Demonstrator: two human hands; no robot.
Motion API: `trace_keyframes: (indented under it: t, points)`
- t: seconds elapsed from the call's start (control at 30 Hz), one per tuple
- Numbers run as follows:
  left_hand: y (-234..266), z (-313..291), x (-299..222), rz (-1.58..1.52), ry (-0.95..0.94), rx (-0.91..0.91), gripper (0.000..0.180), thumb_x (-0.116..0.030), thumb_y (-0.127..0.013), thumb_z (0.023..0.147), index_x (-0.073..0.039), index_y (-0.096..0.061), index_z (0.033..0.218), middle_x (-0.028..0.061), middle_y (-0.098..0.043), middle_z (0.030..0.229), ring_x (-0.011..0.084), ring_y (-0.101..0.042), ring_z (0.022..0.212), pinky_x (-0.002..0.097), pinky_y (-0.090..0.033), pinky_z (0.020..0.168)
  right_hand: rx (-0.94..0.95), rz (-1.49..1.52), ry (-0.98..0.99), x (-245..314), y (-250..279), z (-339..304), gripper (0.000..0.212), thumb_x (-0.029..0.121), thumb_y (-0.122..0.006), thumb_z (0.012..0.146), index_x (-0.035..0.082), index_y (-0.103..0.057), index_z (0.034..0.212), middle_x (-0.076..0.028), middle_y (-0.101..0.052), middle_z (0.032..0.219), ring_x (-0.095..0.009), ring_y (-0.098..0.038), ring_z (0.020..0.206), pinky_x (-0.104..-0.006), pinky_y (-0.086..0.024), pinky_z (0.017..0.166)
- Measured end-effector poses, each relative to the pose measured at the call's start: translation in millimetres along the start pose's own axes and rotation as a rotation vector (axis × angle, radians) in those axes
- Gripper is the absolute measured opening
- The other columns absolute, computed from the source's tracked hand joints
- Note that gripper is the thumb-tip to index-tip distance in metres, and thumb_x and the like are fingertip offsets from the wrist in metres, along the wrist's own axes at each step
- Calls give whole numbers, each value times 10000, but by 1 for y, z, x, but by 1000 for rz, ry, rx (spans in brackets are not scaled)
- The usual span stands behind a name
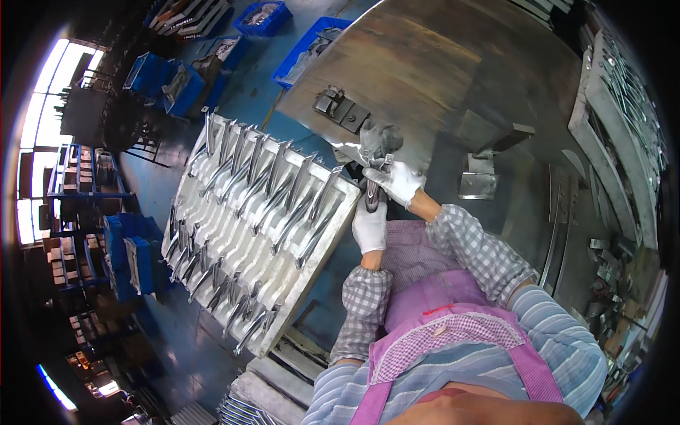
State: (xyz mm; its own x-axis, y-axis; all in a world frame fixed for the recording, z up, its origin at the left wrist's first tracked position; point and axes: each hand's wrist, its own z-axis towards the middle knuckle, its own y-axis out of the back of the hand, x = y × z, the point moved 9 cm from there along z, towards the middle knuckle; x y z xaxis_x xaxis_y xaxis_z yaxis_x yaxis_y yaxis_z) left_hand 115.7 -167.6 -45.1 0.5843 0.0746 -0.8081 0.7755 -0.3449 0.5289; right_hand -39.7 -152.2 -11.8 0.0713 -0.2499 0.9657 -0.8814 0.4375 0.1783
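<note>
Both of my hands wear white gloves and meet at the near edge of the worktable. My left hand [370, 228] is wrapped round the lower end of a shiny, narrow metal part [372, 196]. Higher up on the same part, the fingers of my right hand [399, 183] are closed about its top end. A crumpled grey rag [381, 139] lies on the table just beyond my hands. To the left, a white ridged tray [227, 244] bears rows of similar bright metal parts [287, 202].
A dark metal block fixture [341, 110] sits on the worktable [411, 53]. Farther right stands an angled metal bracket [480, 177]. White trays with metal parts [615, 134] lean at the right edge. Blue bins [308, 49] stand on the floor beyond.
</note>
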Motion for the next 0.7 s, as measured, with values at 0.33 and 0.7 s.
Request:
trace_keyframes:
  t: [0.33, 0.7]
  points:
    - [5, 6, -1, 166, 104, -13, 358, -417, -725, 828, -92, -748, 978, 172, -728, 861, 396, -699, 874, 427, -536, 776, -44, 17, -35, -18, -2, 8, 416, 365, -716, 924, -6, -708, 1110, -122, -734, 965, -183, -669, 865, -339, -526, 797]
    - [-12, 18, 20, 236, 161, 35, 474, -539, -686, 851, -87, -745, 984, 211, -721, 873, 424, -690, 885, 450, -537, 782, -86, -24, 47, -17, -2, 10, 422, 401, -699, 917, -3, -710, 1036, -176, -727, 873, -287, -690, 784, -379, -535, 744]
